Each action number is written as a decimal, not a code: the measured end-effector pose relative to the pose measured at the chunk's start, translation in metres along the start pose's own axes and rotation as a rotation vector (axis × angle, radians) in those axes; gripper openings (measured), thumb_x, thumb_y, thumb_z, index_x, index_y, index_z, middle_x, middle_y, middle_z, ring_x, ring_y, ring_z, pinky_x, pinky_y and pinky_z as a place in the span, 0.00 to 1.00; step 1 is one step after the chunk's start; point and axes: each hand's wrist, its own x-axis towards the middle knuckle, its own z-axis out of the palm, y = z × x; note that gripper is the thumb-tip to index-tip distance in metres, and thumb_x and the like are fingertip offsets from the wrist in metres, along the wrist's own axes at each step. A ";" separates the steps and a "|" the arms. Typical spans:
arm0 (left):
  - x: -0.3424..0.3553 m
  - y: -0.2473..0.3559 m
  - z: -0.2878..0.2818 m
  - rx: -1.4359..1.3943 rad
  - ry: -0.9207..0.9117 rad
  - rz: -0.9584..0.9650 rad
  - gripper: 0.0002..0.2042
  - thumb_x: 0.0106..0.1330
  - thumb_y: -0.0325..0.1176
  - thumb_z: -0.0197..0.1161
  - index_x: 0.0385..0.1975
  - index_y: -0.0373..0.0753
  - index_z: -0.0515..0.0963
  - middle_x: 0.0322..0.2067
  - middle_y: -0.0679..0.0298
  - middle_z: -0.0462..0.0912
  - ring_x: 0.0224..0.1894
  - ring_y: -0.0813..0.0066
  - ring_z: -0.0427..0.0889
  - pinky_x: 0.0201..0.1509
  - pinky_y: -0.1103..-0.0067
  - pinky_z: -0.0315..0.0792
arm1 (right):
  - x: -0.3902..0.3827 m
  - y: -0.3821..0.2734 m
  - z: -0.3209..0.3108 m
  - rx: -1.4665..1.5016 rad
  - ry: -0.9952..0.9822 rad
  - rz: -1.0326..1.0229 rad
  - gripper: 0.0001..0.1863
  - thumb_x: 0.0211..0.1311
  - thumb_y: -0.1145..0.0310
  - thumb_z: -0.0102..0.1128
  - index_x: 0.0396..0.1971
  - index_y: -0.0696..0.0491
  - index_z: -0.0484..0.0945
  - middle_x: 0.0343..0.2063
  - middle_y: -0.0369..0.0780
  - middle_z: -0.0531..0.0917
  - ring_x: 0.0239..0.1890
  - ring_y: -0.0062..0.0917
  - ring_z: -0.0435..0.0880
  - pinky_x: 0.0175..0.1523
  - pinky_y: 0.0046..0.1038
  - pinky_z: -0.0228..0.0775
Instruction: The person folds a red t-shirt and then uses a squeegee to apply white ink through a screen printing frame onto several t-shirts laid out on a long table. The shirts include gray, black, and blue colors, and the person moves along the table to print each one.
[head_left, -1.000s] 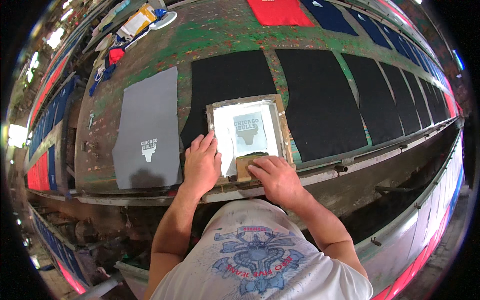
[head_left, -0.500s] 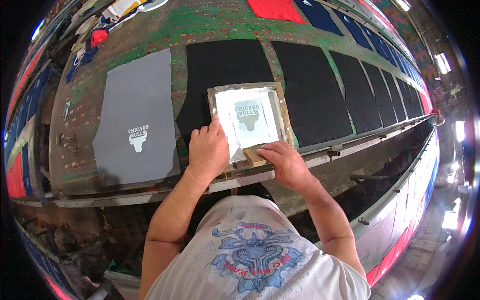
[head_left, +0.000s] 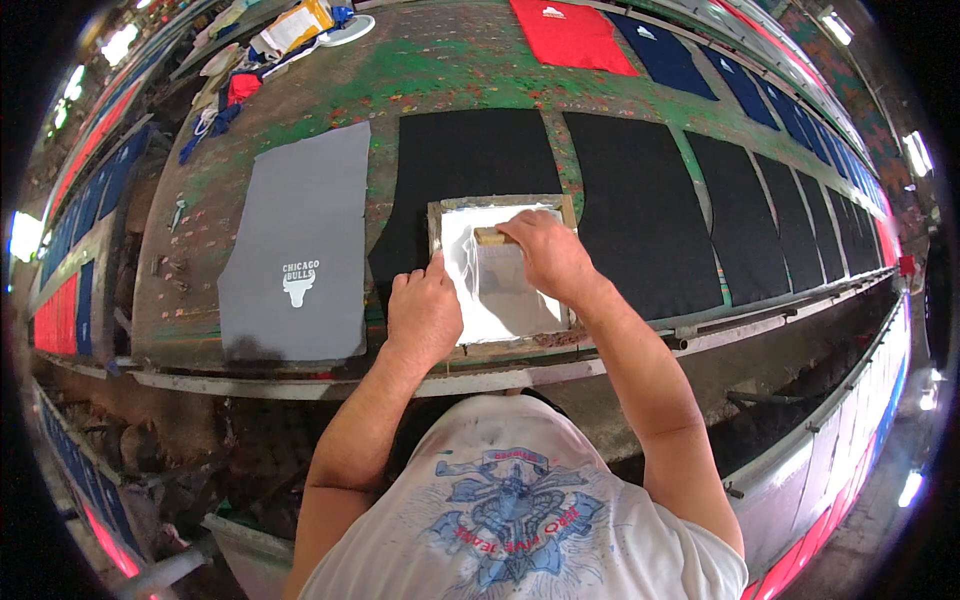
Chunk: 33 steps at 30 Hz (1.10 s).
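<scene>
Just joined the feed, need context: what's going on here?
A person's right hand grips a wooden block near the far edge of a framed screen. Their left hand is at its left side. The framed screen lies over black cloth; grey cloth with a white print lies to the left.

A worn wood-framed screen (head_left: 457, 232) lies flat over the near part of a black cloth panel (head_left: 475, 150), bright white along its left side, greyish down the middle. Inside, toward the far end, a squeegee (head_left: 488, 237) sits crosswise; I see its pale wooden left end, the right being hidden.
</scene>
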 end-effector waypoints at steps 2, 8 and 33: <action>0.002 0.005 -0.001 0.016 -0.115 -0.062 0.15 0.70 0.28 0.66 0.51 0.24 0.87 0.64 0.45 0.85 0.52 0.55 0.87 0.59 0.59 0.75 | 0.013 0.009 -0.002 -0.011 0.002 -0.015 0.23 0.64 0.80 0.62 0.58 0.55 0.88 0.55 0.47 0.89 0.61 0.47 0.86 0.68 0.46 0.80; 0.003 0.020 -0.001 0.057 -0.121 -0.164 0.18 0.72 0.27 0.66 0.57 0.23 0.84 0.64 0.48 0.86 0.53 0.55 0.87 0.60 0.58 0.76 | 0.006 0.008 -0.008 -0.036 -0.091 -0.105 0.25 0.60 0.82 0.62 0.58 0.53 0.89 0.50 0.46 0.90 0.57 0.45 0.88 0.66 0.44 0.81; -0.023 0.024 0.044 -0.567 0.263 -0.596 0.23 0.68 0.21 0.71 0.65 0.36 0.84 0.64 0.50 0.87 0.65 0.54 0.88 0.70 0.64 0.82 | -0.045 0.022 -0.037 0.254 0.048 -0.304 0.25 0.72 0.56 0.72 0.61 0.56 0.86 0.56 0.50 0.89 0.59 0.48 0.86 0.66 0.50 0.77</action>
